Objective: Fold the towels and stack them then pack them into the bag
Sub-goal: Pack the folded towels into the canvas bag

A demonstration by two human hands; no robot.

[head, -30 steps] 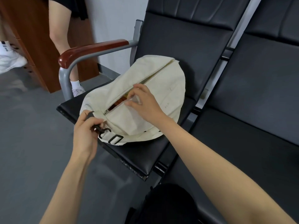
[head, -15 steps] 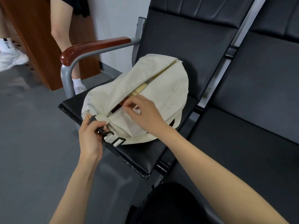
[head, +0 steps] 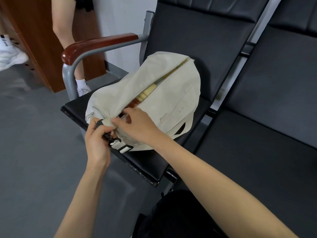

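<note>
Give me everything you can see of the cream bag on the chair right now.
The cream canvas duffel bag rests zip-up on the black padded chair seat. Its long top zip gapes along most of its length, showing a pale yellow towel and a red towel inside. A small zipped pocket and a strap with a black plastic clip sit at the near end. The left hand grips that clip; the right hand pinches the top zip's near end.

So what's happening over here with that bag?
A person is busy with a cream bag lying on a black chair seat. The left hand grips the bag's near end by the black strap clip; the right hand pinches at the zipper there. The zipper is open, and yellow and reddish towels show inside.
</note>
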